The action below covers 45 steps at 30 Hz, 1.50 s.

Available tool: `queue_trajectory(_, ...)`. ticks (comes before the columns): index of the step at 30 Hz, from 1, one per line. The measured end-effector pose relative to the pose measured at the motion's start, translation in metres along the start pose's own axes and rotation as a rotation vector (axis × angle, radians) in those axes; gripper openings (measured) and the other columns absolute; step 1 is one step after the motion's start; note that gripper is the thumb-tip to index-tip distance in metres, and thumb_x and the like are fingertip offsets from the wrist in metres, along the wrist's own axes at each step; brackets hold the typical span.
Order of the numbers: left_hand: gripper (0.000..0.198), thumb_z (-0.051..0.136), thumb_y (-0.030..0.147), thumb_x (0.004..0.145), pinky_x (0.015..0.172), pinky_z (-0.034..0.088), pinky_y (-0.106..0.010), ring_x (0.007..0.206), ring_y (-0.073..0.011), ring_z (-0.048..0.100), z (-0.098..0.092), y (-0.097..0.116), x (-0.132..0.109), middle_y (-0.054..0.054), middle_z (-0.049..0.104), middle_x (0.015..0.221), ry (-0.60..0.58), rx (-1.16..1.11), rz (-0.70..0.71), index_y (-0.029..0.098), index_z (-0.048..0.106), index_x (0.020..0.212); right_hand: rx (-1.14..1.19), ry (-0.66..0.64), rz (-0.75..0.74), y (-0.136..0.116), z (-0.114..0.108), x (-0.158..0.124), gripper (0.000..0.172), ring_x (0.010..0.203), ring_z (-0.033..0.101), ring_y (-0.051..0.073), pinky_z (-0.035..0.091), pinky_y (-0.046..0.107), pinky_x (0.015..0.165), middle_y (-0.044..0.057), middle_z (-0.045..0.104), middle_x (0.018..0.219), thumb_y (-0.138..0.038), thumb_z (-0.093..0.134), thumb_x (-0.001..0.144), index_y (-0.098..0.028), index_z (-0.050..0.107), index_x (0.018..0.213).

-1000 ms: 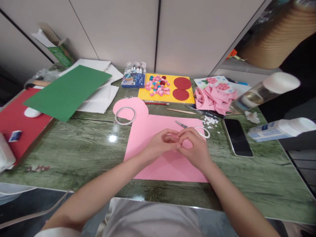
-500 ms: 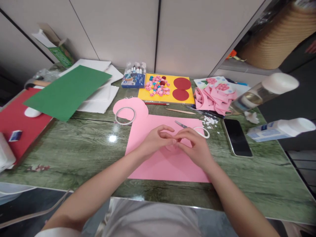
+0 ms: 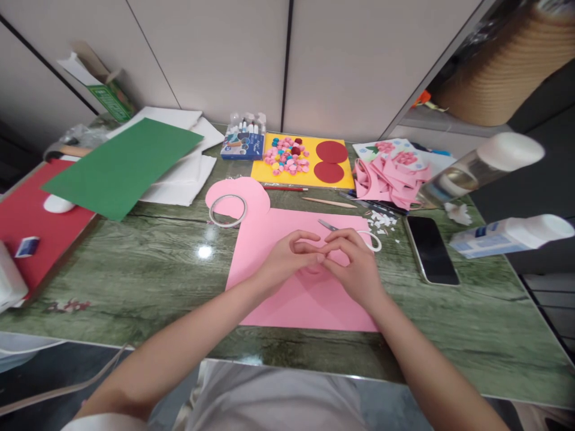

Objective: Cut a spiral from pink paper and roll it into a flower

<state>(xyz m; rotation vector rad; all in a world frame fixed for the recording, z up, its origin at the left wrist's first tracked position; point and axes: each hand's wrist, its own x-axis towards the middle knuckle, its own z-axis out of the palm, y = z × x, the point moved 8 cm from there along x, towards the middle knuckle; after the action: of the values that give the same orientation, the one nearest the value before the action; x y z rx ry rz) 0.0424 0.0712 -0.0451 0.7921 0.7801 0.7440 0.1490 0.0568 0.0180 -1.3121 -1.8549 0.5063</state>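
Over a pink sheet [image 3: 278, 305], my left hand [image 3: 290, 257] and my right hand [image 3: 353, 260] meet at the fingertips. Both pinch a curled pink paper strip [image 3: 313, 271], mostly hidden by the fingers and close in colour to the sheet under it. Scissors [image 3: 327, 225] with white handles lie on the sheet, partly behind my right hand. Beyond the sheet's far left corner are pink paper circles [image 3: 256, 194] with a roll of tape [image 3: 228, 211] resting on them.
Behind lies a yellow sheet [image 3: 309, 181] bearing small paper rolls [image 3: 287, 157] and red circles [image 3: 331, 152]. Pink paper scraps [image 3: 390, 179], white bits [image 3: 381, 220], a phone [image 3: 431, 248] and a white bottle [image 3: 512, 235] are on the right. Green paper [image 3: 126, 167] is left.
My fingers shift slightly around the pink strip, and my right hand moves a little. The other things stay in place.
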Motion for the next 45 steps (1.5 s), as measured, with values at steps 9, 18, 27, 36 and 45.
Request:
queue_trajectory(9,0.037,0.074,0.019,0.061,0.076,0.045,-0.03,0.078,-0.0138,0.062,0.004,-0.003,-0.004,-0.003,0.067,0.08,0.015,-0.006,-0.001,0.017,0.056,0.093,0.023,-0.011,-0.01,-0.007,0.001,0.001,0.014,0.083,0.055,0.018,0.048,0.037,0.074,0.001,0.053,0.084,-0.013,0.066,0.069,-0.021,0.054,0.069)
queue_trajectory(18,0.039,0.072,0.017,0.063,0.068,0.043,-0.024,0.065,-0.0093,0.06,0.0,0.008,-0.003,0.002,0.065,0.071,-0.014,-0.034,0.005,0.019,0.053,0.098,0.052,-0.087,-0.073,-0.011,0.002,0.0,0.016,0.085,0.055,0.017,0.049,0.038,0.075,0.002,0.056,0.089,-0.017,0.061,0.078,-0.025,0.064,0.092)
queue_trajectory(27,0.04,0.07,0.022,0.066,0.065,0.048,-0.028,0.069,-0.0119,0.059,0.002,0.011,-0.007,0.002,0.062,0.073,0.025,0.072,0.005,0.021,0.052,0.101,-0.002,-0.066,-0.082,-0.008,0.004,-0.002,0.019,0.082,0.054,0.017,0.05,0.038,0.07,0.003,0.053,0.086,-0.017,0.056,0.082,-0.027,0.065,0.096)
queue_trajectory(36,0.036,0.072,0.019,0.064,0.074,0.043,-0.027,0.072,-0.0106,0.06,0.007,0.004,-0.007,0.001,0.065,0.075,0.021,-0.035,0.033,0.018,0.055,0.096,0.012,-0.01,-0.041,-0.01,0.0,0.0,0.013,0.077,0.054,0.017,0.048,0.035,0.068,0.0,0.052,0.078,-0.014,0.064,0.073,-0.021,0.053,0.072)
queue_trajectory(45,0.038,0.073,0.015,0.061,0.073,0.043,-0.026,0.07,-0.0107,0.061,0.001,0.009,-0.008,0.001,0.065,0.071,0.067,-0.04,0.025,0.017,0.054,0.094,-0.015,-0.011,-0.083,-0.017,-0.001,0.0,0.007,0.076,0.055,0.016,0.051,0.036,0.066,0.001,0.056,0.08,-0.02,0.061,0.078,-0.024,0.06,0.083)
